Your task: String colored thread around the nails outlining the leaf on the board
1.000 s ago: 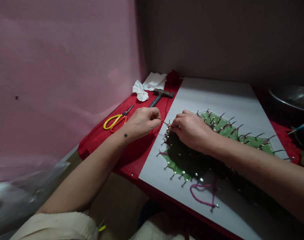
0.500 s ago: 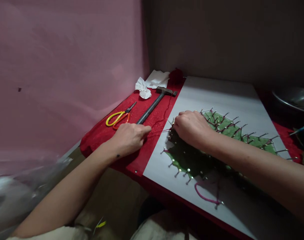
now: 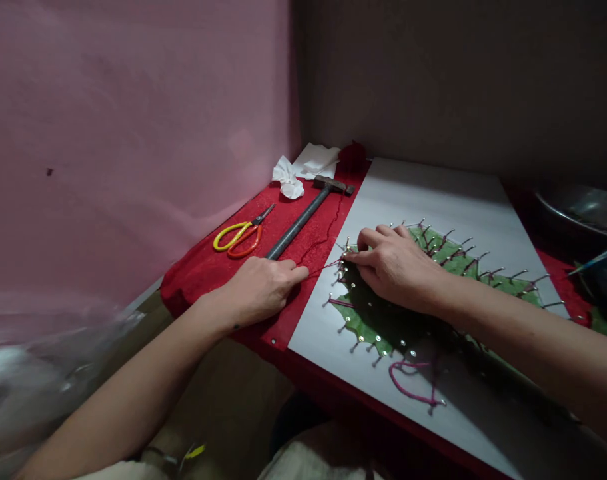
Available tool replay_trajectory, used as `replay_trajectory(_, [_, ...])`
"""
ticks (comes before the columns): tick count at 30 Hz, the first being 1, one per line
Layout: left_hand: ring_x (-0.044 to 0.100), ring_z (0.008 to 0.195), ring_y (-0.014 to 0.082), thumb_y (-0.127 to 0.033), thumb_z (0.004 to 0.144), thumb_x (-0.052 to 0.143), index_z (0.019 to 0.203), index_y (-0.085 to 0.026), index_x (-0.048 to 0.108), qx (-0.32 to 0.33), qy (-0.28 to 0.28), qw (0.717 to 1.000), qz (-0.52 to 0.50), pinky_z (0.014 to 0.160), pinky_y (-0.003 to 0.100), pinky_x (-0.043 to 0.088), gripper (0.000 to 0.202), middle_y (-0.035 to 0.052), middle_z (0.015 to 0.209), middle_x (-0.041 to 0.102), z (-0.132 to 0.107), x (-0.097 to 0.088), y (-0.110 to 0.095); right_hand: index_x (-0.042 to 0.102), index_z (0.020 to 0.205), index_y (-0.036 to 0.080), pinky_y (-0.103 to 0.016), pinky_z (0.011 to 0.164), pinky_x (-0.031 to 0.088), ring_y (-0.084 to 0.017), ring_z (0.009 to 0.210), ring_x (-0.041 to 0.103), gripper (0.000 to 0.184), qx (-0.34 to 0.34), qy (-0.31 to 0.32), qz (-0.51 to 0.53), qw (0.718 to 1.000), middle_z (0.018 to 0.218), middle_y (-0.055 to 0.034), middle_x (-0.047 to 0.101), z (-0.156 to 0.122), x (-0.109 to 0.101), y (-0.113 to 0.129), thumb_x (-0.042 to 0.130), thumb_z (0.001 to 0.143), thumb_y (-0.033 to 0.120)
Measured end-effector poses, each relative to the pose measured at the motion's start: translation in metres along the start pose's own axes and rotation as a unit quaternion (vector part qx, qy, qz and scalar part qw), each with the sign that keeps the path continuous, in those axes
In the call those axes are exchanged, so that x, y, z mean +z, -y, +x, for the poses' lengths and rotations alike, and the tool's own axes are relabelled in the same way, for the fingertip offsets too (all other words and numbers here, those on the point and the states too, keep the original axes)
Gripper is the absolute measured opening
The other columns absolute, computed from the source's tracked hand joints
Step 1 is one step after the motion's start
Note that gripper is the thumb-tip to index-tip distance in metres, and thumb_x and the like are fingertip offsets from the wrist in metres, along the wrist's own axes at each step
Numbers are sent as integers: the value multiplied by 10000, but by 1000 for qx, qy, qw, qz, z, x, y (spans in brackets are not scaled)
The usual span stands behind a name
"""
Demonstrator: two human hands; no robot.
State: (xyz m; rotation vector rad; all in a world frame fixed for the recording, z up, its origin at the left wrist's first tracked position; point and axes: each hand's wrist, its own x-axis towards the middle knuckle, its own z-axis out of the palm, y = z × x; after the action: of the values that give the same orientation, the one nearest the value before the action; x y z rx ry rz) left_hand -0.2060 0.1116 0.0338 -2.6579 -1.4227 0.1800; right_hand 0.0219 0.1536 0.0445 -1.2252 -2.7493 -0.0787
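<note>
On a white board [image 3: 423,183] lies a green leaf shape [image 3: 363,327] ringed by several upright nails. Dark red yarn [image 3: 328,265] stretches from my left hand [image 3: 260,287] to a nail at the leaf's left tip. My left hand is closed on that yarn, just left of the board. Above the leaf, my right hand [image 3: 400,267] reaches to the same nail, its index finger touching there and the other fingers bent. Whether it pinches the yarn is hard to see. A loop of purple yarn [image 3: 398,383] hangs around a nail near the front edge.
A hammer [image 3: 303,223] and scissors with yellow and orange handles [image 3: 238,239] lie on the red cloth [image 3: 193,277]. Behind them are crumpled tissue [image 3: 288,179] and a red yarn ball [image 3: 352,157]. A metal bowl [image 3: 578,213] stands at right; a pink wall [image 3: 133,133] borders the left.
My right hand has turned and opened somewhat, its index finger now extended to the nail at the tip. My left hand has shifted slightly, keeping the yarn. The view has moved a little.
</note>
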Motion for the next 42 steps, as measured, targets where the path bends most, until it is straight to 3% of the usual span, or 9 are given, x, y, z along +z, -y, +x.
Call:
replay_trajectory(7, [507, 577, 128, -128, 844, 414, 839, -199, 533, -4, 5, 1000, -5, 457, 269, 138, 139, 4, 761, 600, 1, 1, 1, 730, 917, 249, -365, 739, 240, -209, 856, 436, 318, -6, 35, 27, 999, 940, -68, 560, 1, -4, 1, 415, 873, 263])
replay_trajectory(14, [490, 559, 124, -107, 823, 419, 824, -193, 518, -9, -12, 1000, -3, 454, 270, 126, 131, -2, 749, 585, -1, 3, 1, 711, 962, 249, -394, 776, 232, -217, 863, 441, 323, 7, 18, -14, 1000, 952, -66, 568, -3, 0, -4, 397, 891, 273])
replay_trajectory(25, [466, 543, 116, -105, 828, 415, 804, -188, 510, -1, -23, 1000, -12, 454, 268, 127, 128, -6, 722, 567, -2, 8, 2, 695, 854, 227, -394, 775, 220, -208, 832, 436, 272, -37, 0, -34, 999, 922, -64, 583, -9, -3, 2, 429, 884, 274])
replay_trajectory(34, [459, 538, 117, -108, 843, 394, 794, -188, 510, 8, -26, 1000, -14, 459, 268, 136, 150, -7, 713, 561, -2, 8, 2, 659, 860, 202, -429, 807, 214, -221, 811, 439, 330, -100, 5, -98, 990, 892, -82, 595, -6, -5, 4, 351, 932, 297])
replay_trajectory(39, [430, 539, 114, -82, 812, 406, 776, -191, 505, 29, -41, 999, -15, 461, 268, 133, 152, -15, 684, 531, -6, 11, 2, 668, 921, 203, -417, 804, 238, -210, 810, 459, 297, -87, 5, -59, 994, 891, -71, 587, -10, -5, 0, 376, 914, 258])
replay_trajectory(42, [400, 534, 111, -67, 789, 409, 764, -191, 498, 42, -65, 997, -23, 459, 268, 132, 155, -19, 668, 504, -10, 8, 1, 688, 903, 200, -408, 806, 250, -213, 839, 467, 272, -71, -32, -26, 997, 925, -77, 589, -15, -6, -1, 418, 874, 200])
